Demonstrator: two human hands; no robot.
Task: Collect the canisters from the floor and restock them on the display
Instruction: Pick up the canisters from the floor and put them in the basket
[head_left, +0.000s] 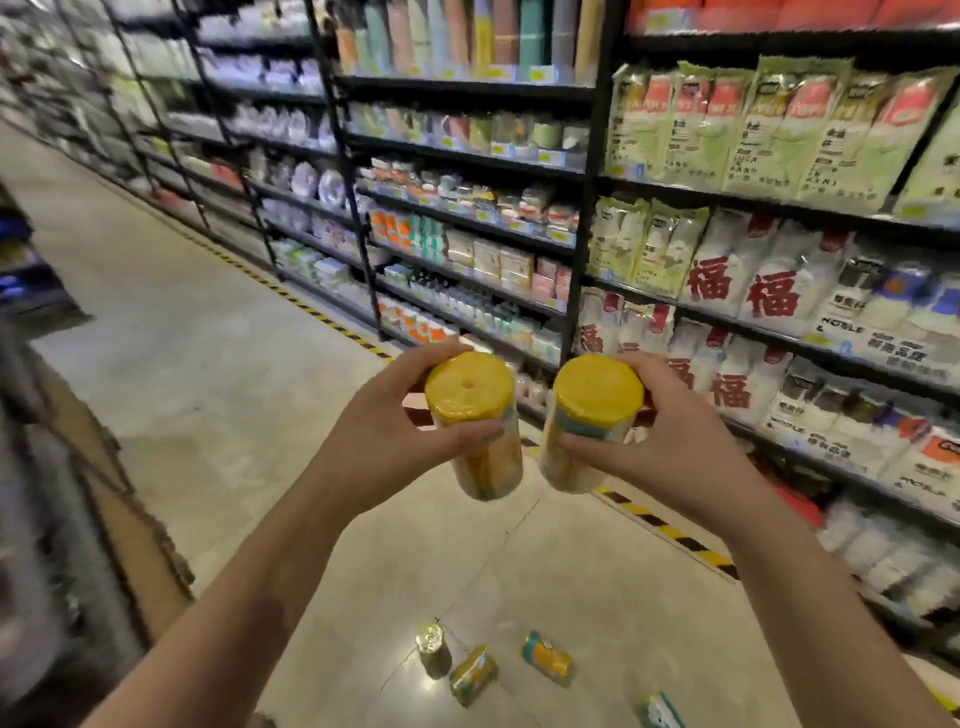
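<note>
The left hand (384, 431) is gripping the first canister (470, 395), fingers and thumb curling round its body just under the yellow lid. The right hand (670, 447) is gripping the second canister (597, 389) the same way. Both are being held side by side, slightly apart, well above the floor (208, 364), with their lids tilting toward the camera. Labels are covering their sides, so their contents cannot be told.

Four more are sitting on the floor below:
- a standing canister (432, 644) with a shiny top
- a near canister (472, 674) lying just beside it
- a far canister (546, 657) lying on its side
- a cut-off canister (660, 712) showing partly at the bottom edge

Striped tape (670, 532) is running along the foot of the shelves (582, 218) on the right, which are carrying rows of bags (769, 130). Cardboard (130, 509) is standing along the left, and the aisle is stretching open between.
</note>
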